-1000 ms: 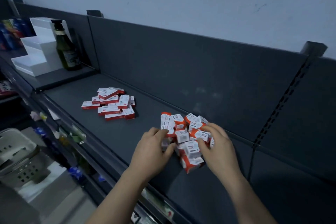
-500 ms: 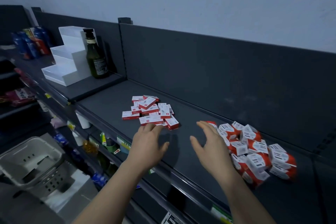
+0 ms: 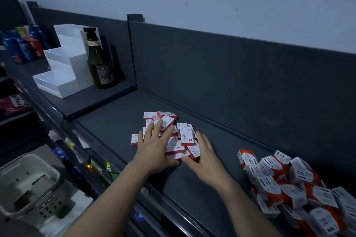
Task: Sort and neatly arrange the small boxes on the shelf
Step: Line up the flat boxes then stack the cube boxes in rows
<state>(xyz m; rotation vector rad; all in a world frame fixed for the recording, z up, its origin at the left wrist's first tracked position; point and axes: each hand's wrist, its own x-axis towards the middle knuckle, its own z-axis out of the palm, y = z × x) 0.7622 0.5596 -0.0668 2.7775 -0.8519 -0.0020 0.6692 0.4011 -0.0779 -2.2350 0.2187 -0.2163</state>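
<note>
Small flat boxes [image 3: 185,133] are heaped loosely mid-shelf [image 3: 115,117], with the left hand [image 3: 154,152] laid flat on top and the right hand [image 3: 204,161] spread against the side, nothing gripped; judged light, stiff, slippery card, best squared by the long edges.

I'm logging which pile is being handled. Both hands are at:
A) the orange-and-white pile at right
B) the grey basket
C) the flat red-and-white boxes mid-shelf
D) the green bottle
C: the left hand lies flat on the flat red-and-white boxes and the right hand touches their near right side; the orange-and-white pile sits apart.
</note>
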